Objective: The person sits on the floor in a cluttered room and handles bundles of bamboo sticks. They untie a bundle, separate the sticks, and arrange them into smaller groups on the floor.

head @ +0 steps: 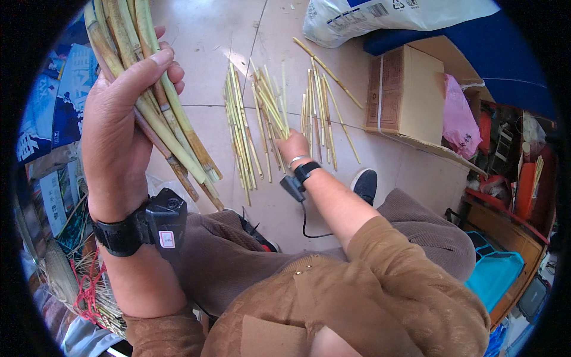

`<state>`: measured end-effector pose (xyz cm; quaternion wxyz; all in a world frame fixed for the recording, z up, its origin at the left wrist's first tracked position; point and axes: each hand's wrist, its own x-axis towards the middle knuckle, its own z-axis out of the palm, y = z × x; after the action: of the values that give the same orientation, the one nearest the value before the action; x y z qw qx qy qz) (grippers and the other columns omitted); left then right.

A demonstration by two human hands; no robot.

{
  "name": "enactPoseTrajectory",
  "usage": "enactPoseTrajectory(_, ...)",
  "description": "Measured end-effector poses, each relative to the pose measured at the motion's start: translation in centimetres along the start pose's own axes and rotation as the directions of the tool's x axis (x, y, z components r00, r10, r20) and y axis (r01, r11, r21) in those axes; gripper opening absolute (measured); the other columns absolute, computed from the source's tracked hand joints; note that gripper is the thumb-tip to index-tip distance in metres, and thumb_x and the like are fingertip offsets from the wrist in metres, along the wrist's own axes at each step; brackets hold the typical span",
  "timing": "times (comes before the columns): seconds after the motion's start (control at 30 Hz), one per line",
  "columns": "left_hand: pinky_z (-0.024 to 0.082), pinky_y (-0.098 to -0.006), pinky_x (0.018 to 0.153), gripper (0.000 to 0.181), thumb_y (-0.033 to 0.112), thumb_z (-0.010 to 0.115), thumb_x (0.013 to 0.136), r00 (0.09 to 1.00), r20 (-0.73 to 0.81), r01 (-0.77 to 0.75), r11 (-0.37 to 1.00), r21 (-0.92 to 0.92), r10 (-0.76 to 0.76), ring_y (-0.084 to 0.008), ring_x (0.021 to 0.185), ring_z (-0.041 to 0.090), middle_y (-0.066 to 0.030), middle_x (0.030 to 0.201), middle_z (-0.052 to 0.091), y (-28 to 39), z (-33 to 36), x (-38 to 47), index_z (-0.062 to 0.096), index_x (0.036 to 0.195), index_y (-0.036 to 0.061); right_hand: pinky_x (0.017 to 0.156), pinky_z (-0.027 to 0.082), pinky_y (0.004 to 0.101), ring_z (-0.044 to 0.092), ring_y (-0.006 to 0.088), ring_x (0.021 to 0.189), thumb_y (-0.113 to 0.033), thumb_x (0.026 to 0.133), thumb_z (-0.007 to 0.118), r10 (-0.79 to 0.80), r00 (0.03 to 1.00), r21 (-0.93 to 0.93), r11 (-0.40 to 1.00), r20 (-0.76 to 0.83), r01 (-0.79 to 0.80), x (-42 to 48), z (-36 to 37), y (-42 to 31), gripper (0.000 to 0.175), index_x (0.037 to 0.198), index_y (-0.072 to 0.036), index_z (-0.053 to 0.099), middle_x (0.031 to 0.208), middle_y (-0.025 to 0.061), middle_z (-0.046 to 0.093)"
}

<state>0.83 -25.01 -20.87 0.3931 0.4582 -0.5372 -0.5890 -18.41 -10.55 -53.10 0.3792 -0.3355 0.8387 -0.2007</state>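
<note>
Held up close at the upper left, my left hand is closed around a bundle of thick plant stalks, green-yellow with brown patches, jointed like cane or reed. Its upper end runs past the picture's edge. Farther off, my right hand grips several thin cut stalks low on their length, above the middle group on the floor. Left of them lies a row of thin stalks, roughly parallel. To the right is another loose group, with one longer stalk slanting behind it.
A cardboard box with open flaps stands at the right, a pink plastic bag inside. Behind it is a white printed sack. Tied dry stalks lie at the lower left. A cable hangs from my right wrist device.
</note>
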Motion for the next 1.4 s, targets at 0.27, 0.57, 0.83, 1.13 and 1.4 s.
enactPoseTrajectory(0.27,0.044,-0.0227,0.072,0.053,0.020,0.065,0.079,1.000,-0.026,0.001,1.000,0.001,-0.001,-0.0137,0.076,0.058,-0.0084,0.080,0.058,0.1,-0.3,-0.2,0.046,0.120,-0.0073,0.075,0.050,0.0430,0.061,0.0395,0.082,-0.023,0.070,0.064,0.051,0.998,-0.209,0.976,-0.024,-0.055,0.4,0.9,0.2,0.029,0.087,0.001,0.063,0.084,0.0226,0.064)
enactPoseTrajectory(0.57,0.045,-0.0230,0.072,0.053,0.020,0.065,0.079,0.997,-0.068,-0.024,1.000,0.014,0.025,-0.0138,0.076,0.058,-0.0094,0.080,0.059,0.4,-1.2,0.0,0.046,0.120,-0.0068,0.053,0.049,0.0324,0.063,0.0208,0.061,-0.010,0.075,0.065,-0.017,0.978,0.237,0.971,0.206,-0.033,-0.1,4.0,-2.3,0.015,0.086,0.000,0.061,0.071,0.0122,0.064)
enactPoseTrajectory(0.83,0.048,-0.0231,0.074,0.053,0.019,0.065,0.081,0.995,-0.099,-0.029,1.000,0.012,0.030,-0.0134,0.080,0.060,-0.0104,0.083,0.060,-0.2,-3.2,0.6,0.043,0.121,-0.0079,0.045,0.048,0.0235,0.062,0.0127,0.059,-0.007,0.081,0.062,0.172,0.894,0.517,0.764,0.414,-0.387,1.6,0.7,-3.0,0.012,0.090,0.000,0.058,0.076,0.0085,0.065)
enactPoseTrajectory(1.13,0.049,-0.0232,0.074,0.050,0.016,0.064,0.083,0.995,-0.099,-0.032,0.999,-0.019,0.030,-0.0138,0.080,0.060,-0.0100,0.088,0.060,-1.2,-3.4,1.9,0.044,0.121,-0.0073,0.044,0.048,0.0235,0.061,0.0123,0.054,-0.002,0.078,0.062,0.013,0.816,0.441,0.836,0.578,-0.326,-2.2,7.6,-5.2,0.012,0.088,-0.001,0.055,0.073,0.0072,0.062)
enactPoseTrajectory(1.4,0.049,-0.0220,0.073,0.052,0.017,0.065,0.082,0.996,-0.090,-0.009,1.000,-0.013,0.008,-0.0131,0.079,0.061,-0.0093,0.085,0.060,-1.5,-3.7,1.9,0.043,0.122,-0.0072,0.047,0.048,0.0244,0.059,0.0096,0.054,-0.008,0.083,0.057,0.103,0.896,0.335,0.904,0.432,-0.266,-1.4,2.4,-3.4,0.012,0.092,0.000,0.056,0.074,0.0072,0.063)
